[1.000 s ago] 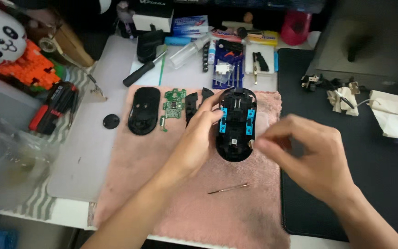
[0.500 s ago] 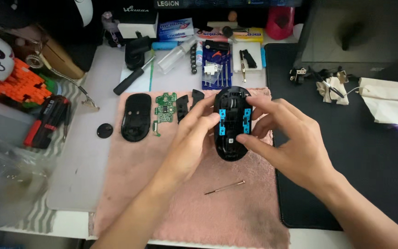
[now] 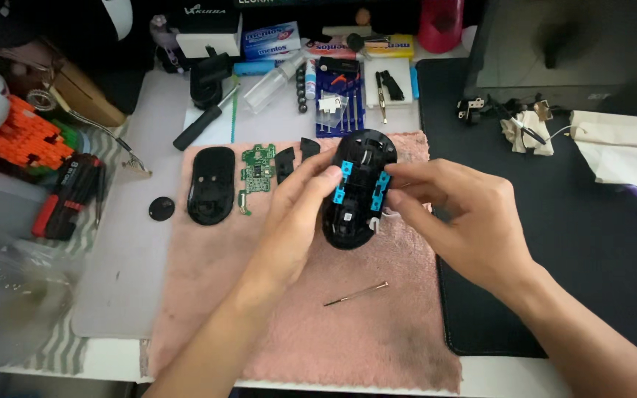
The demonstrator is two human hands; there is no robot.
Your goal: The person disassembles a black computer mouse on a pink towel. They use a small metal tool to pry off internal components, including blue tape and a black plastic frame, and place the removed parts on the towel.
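Note:
An opened black mouse body with blue inner parts lies upside up on a pink towel. My left hand grips its left side. My right hand pinches its right edge with thumb and fingers. To the left on the towel lie a black mouse shell, a green circuit board and two small black pieces. A thin screwdriver bit rests on the towel in front of the mouse.
A blue bit holder, a black-handled screwdriver, a clear bottle and boxes crowd the back. A round black disc lies left of the towel. A black desk mat covers the right. A red tool case sits far left.
My right hand moved in from the right and closed on the mouse body's right edge. The left hand stays on the mouse. The view shifted slightly.

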